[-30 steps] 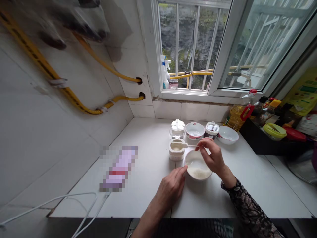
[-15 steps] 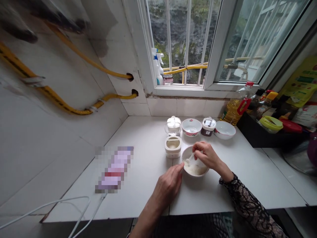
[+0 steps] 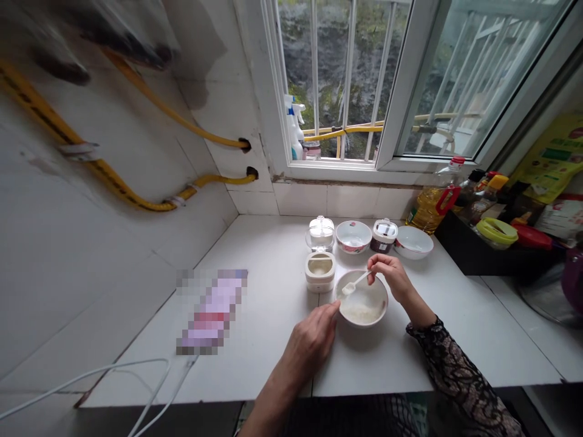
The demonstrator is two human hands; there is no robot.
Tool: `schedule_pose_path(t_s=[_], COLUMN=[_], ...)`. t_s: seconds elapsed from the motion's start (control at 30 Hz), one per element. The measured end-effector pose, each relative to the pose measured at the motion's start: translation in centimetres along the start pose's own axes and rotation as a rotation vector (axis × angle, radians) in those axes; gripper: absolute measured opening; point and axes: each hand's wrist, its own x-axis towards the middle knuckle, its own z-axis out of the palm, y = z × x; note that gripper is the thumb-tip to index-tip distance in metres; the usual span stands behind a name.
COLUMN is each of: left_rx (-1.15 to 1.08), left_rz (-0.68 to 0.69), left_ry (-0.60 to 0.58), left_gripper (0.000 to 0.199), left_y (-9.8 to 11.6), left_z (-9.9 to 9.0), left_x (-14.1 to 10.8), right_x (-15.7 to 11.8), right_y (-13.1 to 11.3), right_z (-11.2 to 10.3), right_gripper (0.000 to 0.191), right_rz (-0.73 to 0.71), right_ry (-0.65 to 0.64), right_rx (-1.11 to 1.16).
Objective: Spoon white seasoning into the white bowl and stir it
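My right hand [image 3: 387, 276] pinches the handle of a small white spoon [image 3: 350, 288], whose tip is over the left part of a white bowl [image 3: 380, 303]. Pale powder [image 3: 362, 312] lies in the bottom of the bowl. My left hand [image 3: 317, 331] rests at the bowl's left side, its fingers together and their tips against the rim. Just left of the bowl stands a small cream container [image 3: 319, 282] with its top open and pale contents inside.
Behind stand a clear-lidded container [image 3: 321, 233], a flowered bowl [image 3: 354, 237], a dark-based jar [image 3: 384, 235] and another bowl [image 3: 414, 243]. An oil bottle [image 3: 426, 209] and a black box [image 3: 473, 252] are at right. A blurred phone-like object [image 3: 214, 312] with a cable lies left.
My right hand has moved up and slightly right, lifting the spoon off the powder and showing more of the bowl. My left hand stays at the rim.
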Motion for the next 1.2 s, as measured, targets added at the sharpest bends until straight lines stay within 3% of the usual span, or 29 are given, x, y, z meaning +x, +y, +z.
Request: schedule_pose_path(t_s=[0.33, 0.5, 0.73, 0.9, 1.0, 1.1, 1.2], left_rx=[-0.013, -0.009, -0.023, -0.024, -0.023, -0.030, -0.033], left_rz=[0.008, 0.010, -0.014, -0.006, -0.013, -0.020, -0.023], left_ry=[-0.012, 0.001, -0.017, -0.019, -0.027, -0.039, -0.043], left_gripper=[0.040, 0.038, 0.041, 0.040, 0.040, 0.041, 0.041], left_y=[-0.2, -0.2, -0.1, -0.2, -0.3, -0.2, -0.2], left_z=[0.3, 0.3, 0.3, 0.4, 0.4, 0.3, 0.2], left_x=[-0.3, -0.2, -0.3, -0.3, -0.4, -0.4, -0.4], right_x=[0.4, 0.6, 0.2, -0.4, -0.6, -1.1, -1.7], right_y=[0.3, -0.2, -1.5, -0.9, -0.7, -1.2, -1.7], right_z=[-0.4, 0.0, 2.3, 4.0, 4.1, 3.6, 2.8], right_gripper=[0.006, 0.008, 0.012, 0.020, 0.027, 0.023, 0.014], right_rz=[0.062, -0.010, -0.422, -0.945, -1.103, -1.020, -0.767], right_ry=[0.036, 0.055, 0.051, -0.056, -0.126, -0.086, -0.009], right_rx=[0.109, 0.099, -0.128, -0.771, -0.979, -0.890, -0.664])
